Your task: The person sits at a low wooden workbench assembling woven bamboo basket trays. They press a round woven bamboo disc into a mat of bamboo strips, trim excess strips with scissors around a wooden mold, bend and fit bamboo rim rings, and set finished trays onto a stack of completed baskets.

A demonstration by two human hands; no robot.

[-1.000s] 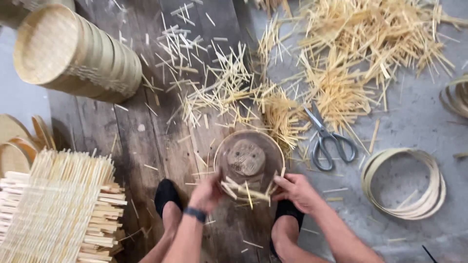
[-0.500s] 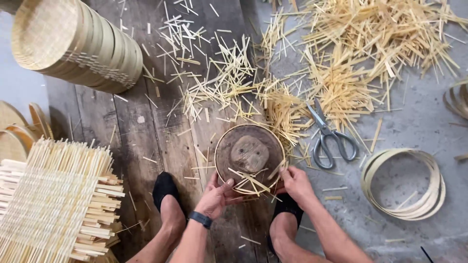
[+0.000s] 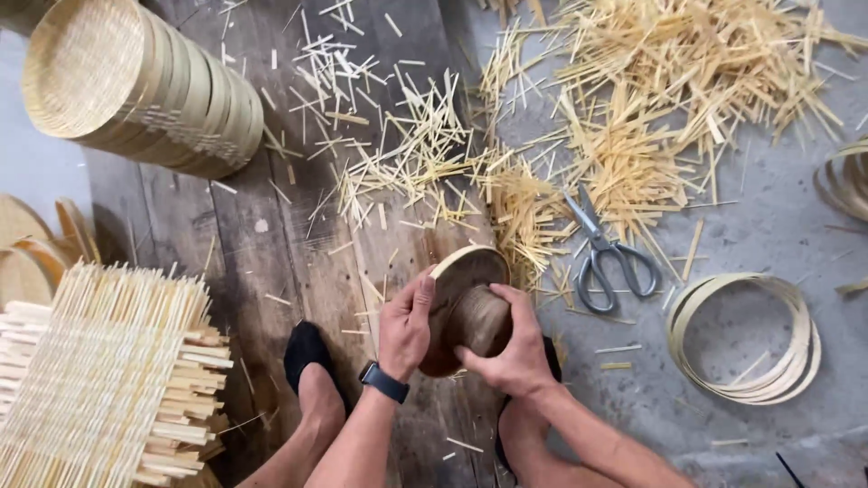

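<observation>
Half a second ago the round wooden form (image 3: 470,312) lay flat with its open face up and loose splints inside; now we see it tipped on edge, its dark outer wall turned toward us and the splints gone from it.

At far left lies the woven bamboo mat (image 3: 99,370), its strip ends sticking out, with flat woven discs (image 3: 36,248) behind it. Above those, a stack of woven trays (image 3: 145,86) lies on its side on the dark wooden boards (image 3: 271,244). Short cut bamboo splints (image 3: 398,145) are scattered across the boards.

Near the middle, our left hand (image 3: 407,325), a dark watch at the wrist, is curled around the form's left rim, fingers closed on it. Our right hand (image 3: 511,348) grips the form's lower right side, palm against the wall. The form is held just above the boards, between our two feet in black shoes (image 3: 307,352).

Right of the hands, grey-handled scissors (image 3: 606,253) lie on the concrete floor (image 3: 768,226), beside a large heap of splints (image 3: 687,72). Further right lies a coiled bamboo hoop (image 3: 746,334).
</observation>
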